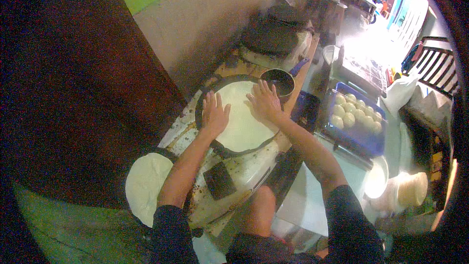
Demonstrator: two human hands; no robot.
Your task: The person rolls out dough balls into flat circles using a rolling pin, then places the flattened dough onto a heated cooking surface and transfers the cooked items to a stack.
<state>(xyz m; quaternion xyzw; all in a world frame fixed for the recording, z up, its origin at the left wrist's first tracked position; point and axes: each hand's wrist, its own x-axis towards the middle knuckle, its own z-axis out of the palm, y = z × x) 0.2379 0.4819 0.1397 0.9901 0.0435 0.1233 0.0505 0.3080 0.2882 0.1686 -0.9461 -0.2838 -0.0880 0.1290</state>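
A thin round sheet of dough [243, 117] lies flat on a dark round griddle [200, 112]. My left hand [215, 113] rests flat at the sheet's left side, its fingers spread and reaching towards the rim. On the far right part of the sheet lies my right hand [265, 102], palm down with the fingers apart, close to a small dark saucepan [280, 80]. Neither hand grasps anything. Another thin round sheet of dough [146, 187] lies on a dark round surface left of my left forearm, which partly covers it.
A blue plastic basin [359, 139] with several dough balls [350, 112] stands to the right. Behind the griddle is a large dark round pan [271, 38]. A dark rectangular piece [220, 180] lies on the near stove top. A wall borders the left; a white bowl [376, 178] is at right.
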